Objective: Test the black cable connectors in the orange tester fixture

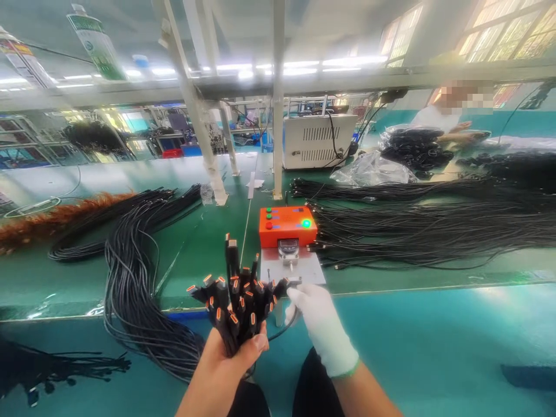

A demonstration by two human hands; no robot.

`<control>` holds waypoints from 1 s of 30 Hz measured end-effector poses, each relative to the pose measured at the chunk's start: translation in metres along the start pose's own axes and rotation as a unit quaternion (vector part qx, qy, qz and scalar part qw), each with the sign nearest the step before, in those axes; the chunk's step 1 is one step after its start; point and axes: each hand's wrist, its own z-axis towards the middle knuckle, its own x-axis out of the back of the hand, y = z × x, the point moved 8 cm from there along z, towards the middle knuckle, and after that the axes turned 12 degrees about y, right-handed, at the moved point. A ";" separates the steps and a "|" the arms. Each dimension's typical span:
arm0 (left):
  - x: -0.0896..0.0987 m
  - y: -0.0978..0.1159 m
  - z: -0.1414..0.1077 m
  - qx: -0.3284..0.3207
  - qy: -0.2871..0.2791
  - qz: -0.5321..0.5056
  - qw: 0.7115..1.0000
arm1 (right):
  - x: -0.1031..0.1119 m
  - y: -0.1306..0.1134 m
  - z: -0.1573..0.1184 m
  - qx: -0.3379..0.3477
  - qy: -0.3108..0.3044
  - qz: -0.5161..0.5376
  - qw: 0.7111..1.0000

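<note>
My bare left hand (237, 350) is wrapped round a thick bundle of black cables (241, 301), their orange-tipped plugs fanning upward. The rest of that bundle trails left over the bench edge. On my right hand (319, 324) is a white glove; its thumb and fingers pinch the plug end of one black USB cable (295, 282). That plug is close to the front of an orange tester box (286, 226), which has a metal fixture (289, 255) on a silver plate (310, 271). A green light glows on the box. Whether the plug touches the fixture I cannot tell.
Long black cables (399, 226) lie across the green bench (208, 220) to the right. Behind stand shelf posts (278, 116) and a beige metal case (319, 142). Clear plastic bags (373, 171) are beside it. A person (438, 119) is at the far right.
</note>
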 end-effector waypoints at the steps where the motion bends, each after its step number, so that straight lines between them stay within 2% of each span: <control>1: 0.000 0.002 0.001 -0.011 -0.008 0.009 1.000 | -0.001 -0.001 -0.001 0.007 -0.002 0.002 1.000; 5: -0.001 0.014 0.002 -0.068 -0.035 0.056 0.995 | -0.002 -0.004 -0.006 0.043 -0.019 -0.020 0.999; 7: -0.001 0.017 0.001 -0.066 -0.034 0.057 0.996 | 0.000 0.000 -0.010 0.051 -0.040 -0.090 0.994; 8: -0.001 0.017 0.001 -0.060 -0.031 0.053 0.996 | 0.005 0.003 -0.012 0.059 -0.037 -0.163 0.984; 9: -0.001 0.017 0.001 -0.054 -0.028 0.046 0.997 | 0.013 0.004 -0.014 0.072 -0.018 -0.258 0.963; 11: 0.000 0.016 0.000 -0.050 -0.024 0.038 0.998 | 0.035 -0.005 -0.020 0.110 0.071 -0.439 0.889; 12: 0.000 0.015 0.000 -0.049 -0.027 0.038 0.998 | 0.044 -0.015 -0.025 0.133 0.121 -0.484 0.856; 13: 0.000 0.013 0.000 -0.047 -0.031 0.039 0.998 | 0.049 -0.027 -0.033 0.159 0.154 -0.483 0.847; 14: 0.000 0.011 0.001 -0.045 -0.039 0.043 0.997 | 0.049 -0.038 -0.040 0.185 0.161 -0.439 0.865; 15: 0.000 0.010 0.001 -0.044 -0.051 0.047 0.997 | 0.043 -0.048 -0.049 0.214 0.137 -0.361 0.897; 17: -0.004 0.009 0.000 -0.053 -0.081 0.053 0.994 | 0.017 -0.063 -0.066 0.247 0.011 -0.166 0.955; 19: -0.007 0.011 -0.001 -0.066 -0.095 0.052 0.992 | -0.008 -0.068 -0.081 0.223 -0.094 -0.010 0.970; 20: -0.007 0.012 -0.002 -0.072 -0.089 0.046 0.992 | -0.016 -0.066 -0.084 0.202 -0.104 0.034 0.973; 22: -0.006 0.014 -0.002 -0.074 -0.055 0.026 0.995 | -0.019 -0.056 -0.081 0.174 -0.049 0.069 0.981; 25: 0.002 0.015 -0.001 -0.073 0.015 0.011 0.997 | -0.008 -0.033 -0.068 0.129 0.044 0.103 0.985; 27: 0.006 0.016 0.000 -0.078 0.039 0.020 0.996 | -0.002 -0.018 -0.056 0.084 0.054 0.130 0.986; 30: 0.005 0.016 0.000 -0.075 0.031 0.033 0.996 | 0.007 -0.009 -0.039 0.055 0.051 0.099 0.992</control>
